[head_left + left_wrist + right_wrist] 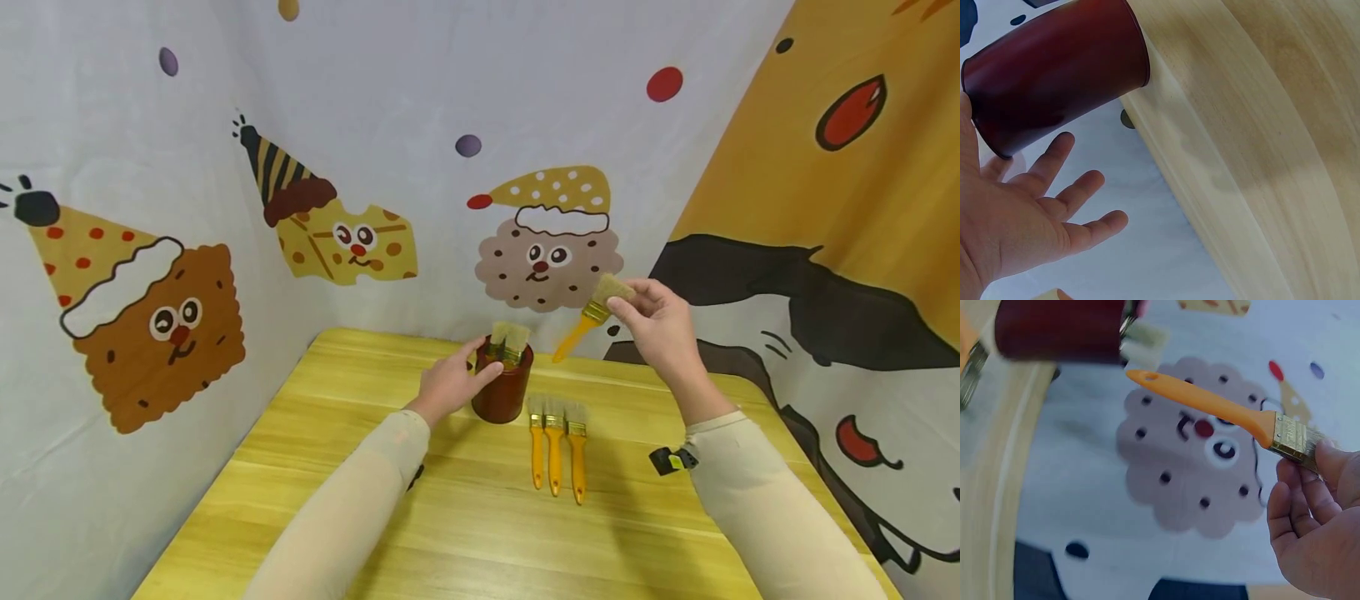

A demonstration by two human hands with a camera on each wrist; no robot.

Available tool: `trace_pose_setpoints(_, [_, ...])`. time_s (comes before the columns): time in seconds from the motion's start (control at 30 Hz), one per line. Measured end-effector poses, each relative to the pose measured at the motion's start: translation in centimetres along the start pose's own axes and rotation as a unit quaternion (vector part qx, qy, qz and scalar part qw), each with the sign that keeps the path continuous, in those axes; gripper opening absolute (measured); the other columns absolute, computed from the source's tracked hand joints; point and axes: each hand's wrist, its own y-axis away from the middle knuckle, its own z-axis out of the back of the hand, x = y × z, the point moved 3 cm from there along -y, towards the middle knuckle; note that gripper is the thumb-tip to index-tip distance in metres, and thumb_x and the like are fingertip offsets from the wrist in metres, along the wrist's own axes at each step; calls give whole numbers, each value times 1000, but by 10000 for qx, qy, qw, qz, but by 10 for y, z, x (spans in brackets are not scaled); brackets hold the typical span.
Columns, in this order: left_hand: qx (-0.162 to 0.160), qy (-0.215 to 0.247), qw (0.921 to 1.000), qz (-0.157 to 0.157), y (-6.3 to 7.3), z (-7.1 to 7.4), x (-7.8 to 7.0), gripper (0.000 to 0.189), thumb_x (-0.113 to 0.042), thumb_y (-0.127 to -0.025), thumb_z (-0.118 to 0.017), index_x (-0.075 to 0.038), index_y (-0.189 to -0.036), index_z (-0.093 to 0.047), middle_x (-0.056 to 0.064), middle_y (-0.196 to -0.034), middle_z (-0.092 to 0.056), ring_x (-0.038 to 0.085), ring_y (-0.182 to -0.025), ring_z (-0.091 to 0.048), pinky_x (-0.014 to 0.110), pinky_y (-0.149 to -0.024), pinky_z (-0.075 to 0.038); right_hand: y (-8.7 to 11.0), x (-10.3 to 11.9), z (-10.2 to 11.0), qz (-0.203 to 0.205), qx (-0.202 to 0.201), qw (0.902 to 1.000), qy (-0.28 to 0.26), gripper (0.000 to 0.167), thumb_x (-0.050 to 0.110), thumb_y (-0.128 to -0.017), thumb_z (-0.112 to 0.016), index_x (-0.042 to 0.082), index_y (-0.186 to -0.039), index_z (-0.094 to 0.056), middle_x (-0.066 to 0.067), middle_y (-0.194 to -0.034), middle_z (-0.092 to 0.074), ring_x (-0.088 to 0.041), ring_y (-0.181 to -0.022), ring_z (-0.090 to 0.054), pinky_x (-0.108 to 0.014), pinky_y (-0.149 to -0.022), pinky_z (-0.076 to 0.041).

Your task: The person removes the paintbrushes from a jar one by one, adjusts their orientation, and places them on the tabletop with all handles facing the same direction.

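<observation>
My right hand (663, 325) pinches a paintbrush (577, 337) by its bristles, between thumb and fingers. Its orange handle slants down toward a dark red cup (498, 396), and in the right wrist view the handle (1204, 400) hangs free of the cup. The cup stands upright on the table, holding paintbrushes (510, 337) with their bristles up. Beside its rim is my left hand (453, 383), thumb in front and index finger toward the back; in the left wrist view its other fingers (1088, 184) spread loosely away from the cup wall.
Three more orange-handled paintbrushes (555, 442) lie side by side in front of the cup, bristles toward the back. The wooden table (465, 533) ends at a white curtain (397, 83) printed with cartoon figures.
</observation>
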Motion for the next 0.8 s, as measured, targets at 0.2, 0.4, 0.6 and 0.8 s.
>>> trace_pose_setpoints(0.2, [50, -5, 10000, 52, 1, 0, -1, 76, -73, -103, -52, -40, -169, -32, 7, -147, -69, 35, -124, -70, 73, -113, -39, 5, -31, 20, -225, 260, 9957, 858, 54, 45, -107, -65, 9, -147, -60, -20, -123, -77, -18, -98, -71, -17, -75, -53])
trace_pose_setpoints(0.4, [27, -43, 10000, 18, 1, 2, -4, 74, -71, -104, -52, -40, -169, -33, 7, -146, -70, 35, -124, -70, 73, -112, -41, 8, -64, 33, -519, 564, 9883, 1316, 58, 43, -108, -63, 12, -156, -53, -23, -125, -76, -36, -104, -75, -36, -80, -61])
trace_pose_setpoints(0.6, [15, -46, 10000, 19, 0, 2, -4, 75, -72, -104, -51, -40, -169, -32, 7, -145, -70, 34, -125, -70, 73, -113, -40, 7, -90, 38, -797, 864, 9842, 1326, 57, 38, -110, -62, 14, -160, -50, -26, -131, -73, -39, -108, -76, -54, -91, -62])
trace_pose_setpoints(0.8, [23, -26, 10000, 41, 1, 0, -2, 74, -70, -104, -52, -39, -169, -32, 7, -144, -71, 34, -124, -70, 73, -112, -40, 6, -121, 29, -1308, 1589, 9718, 1151, 58, 36, -110, -61, 11, -161, -49, -25, -138, -70, -37, -112, -73, -53, -97, -61])
